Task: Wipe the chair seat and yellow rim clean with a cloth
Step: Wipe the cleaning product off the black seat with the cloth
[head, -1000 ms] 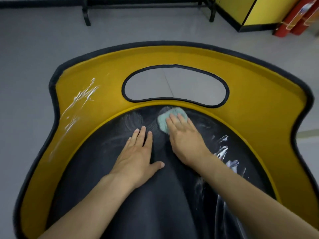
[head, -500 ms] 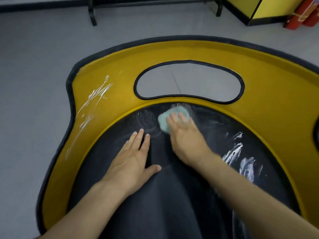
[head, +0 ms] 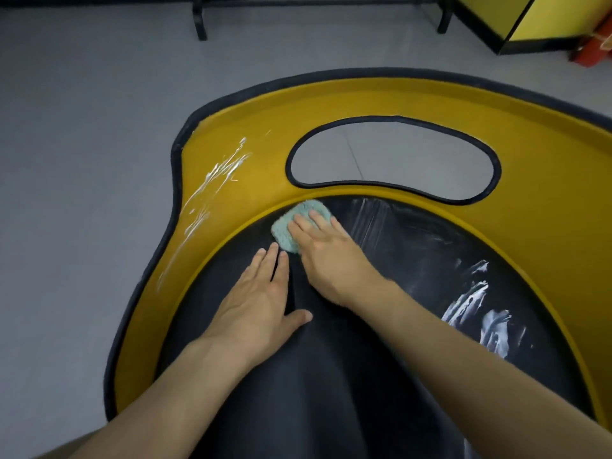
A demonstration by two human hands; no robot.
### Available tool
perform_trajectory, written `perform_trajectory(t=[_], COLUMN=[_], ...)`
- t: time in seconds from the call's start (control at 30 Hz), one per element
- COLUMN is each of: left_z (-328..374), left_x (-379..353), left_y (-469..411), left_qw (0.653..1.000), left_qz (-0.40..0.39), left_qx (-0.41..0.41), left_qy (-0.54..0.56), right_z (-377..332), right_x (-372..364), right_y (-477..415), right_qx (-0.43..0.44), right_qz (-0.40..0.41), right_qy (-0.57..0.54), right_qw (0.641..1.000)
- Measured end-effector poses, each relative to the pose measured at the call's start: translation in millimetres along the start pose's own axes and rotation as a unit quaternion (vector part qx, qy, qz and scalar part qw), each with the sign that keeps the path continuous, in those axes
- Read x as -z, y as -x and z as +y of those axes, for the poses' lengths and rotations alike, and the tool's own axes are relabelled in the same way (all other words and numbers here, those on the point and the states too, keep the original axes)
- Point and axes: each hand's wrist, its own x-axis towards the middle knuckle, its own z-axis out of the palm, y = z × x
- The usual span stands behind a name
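Note:
The black chair seat (head: pixel 331 376) fills the lower middle, ringed by a wide yellow rim (head: pixel 546 167) with a black edge. A small teal cloth (head: pixel 291 223) lies at the seat's upper left, right against the rim. My right hand (head: pixel 331 256) presses flat on the cloth with straight fingers. My left hand (head: pixel 258 303) rests flat on the seat just below the cloth, fingers straight. White smears (head: pixel 477 309) streak the seat's right side, and more white smears (head: pixel 212 183) mark the rim's left part.
An oval cut-out (head: pixel 394 160) in the rim shows grey floor (head: pixel 82 160) beneath. Black frame legs (head: pixel 200 18) stand at the top, a yellow cabinet (head: pixel 530 18) at the top right, red objects (head: pixel 596 44) beside it.
My right hand has slid the cloth leftward along the seat's upper edge toward the rim. The view has shifted, so the chair sits further right. The left hand stays flat on the seat.

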Motion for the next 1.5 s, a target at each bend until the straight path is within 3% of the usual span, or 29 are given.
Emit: perform_trajectory(t=[0.13, 0.4, 0.67, 0.77, 0.9, 1.03, 1.17, 1.3, 1.4, 1.5], left_z=[-6, -31, -56, -57, -58, -52, -39, -24, -11, 0], left_x=[0, 3, 4, 4, 5, 12, 15, 8, 6, 7], left_y=[2, 28, 46, 49, 50, 42, 34, 29, 17, 9], left_qw=[1.000, 1.000, 1.000, 1.000, 0.999, 0.999, 0.999, 1.000, 1.000, 1.000], left_qz=[0.005, 0.003, 0.009, 0.011, 0.002, 0.023, 0.034, 0.008, 0.004, 0.017], left_qx=[-0.006, -0.009, 0.013, 0.023, 0.035, 0.046, 0.025, 0.012, 0.003, 0.000], left_qy=[0.007, -0.017, -0.019, -0.012, -0.002, 0.016, 0.012, -0.005, -0.002, 0.000], right_z=[-14, -15, -67, -66, -71, -87, -49, 11, 21, -10], right_x=[-9, 4, -23, -17, -7, -19, -14, 8, 4, -11], right_y=[67, -33, 98, 53, -25, 28, 40, -22, -4, 61], right_qx=[0.029, -0.029, 0.025, 0.033, -0.043, 0.032, 0.050, -0.053, -0.102, -0.043], right_qz=[0.006, -0.024, -0.011, -0.015, -0.022, 0.000, 0.003, 0.007, 0.018, 0.019], right_qy=[0.005, 0.010, -0.009, -0.006, -0.006, 0.000, 0.025, 0.040, 0.035, 0.009], right_qw=[1.000, 0.999, 1.000, 0.999, 0.999, 0.999, 0.998, 0.998, 0.994, 0.999])
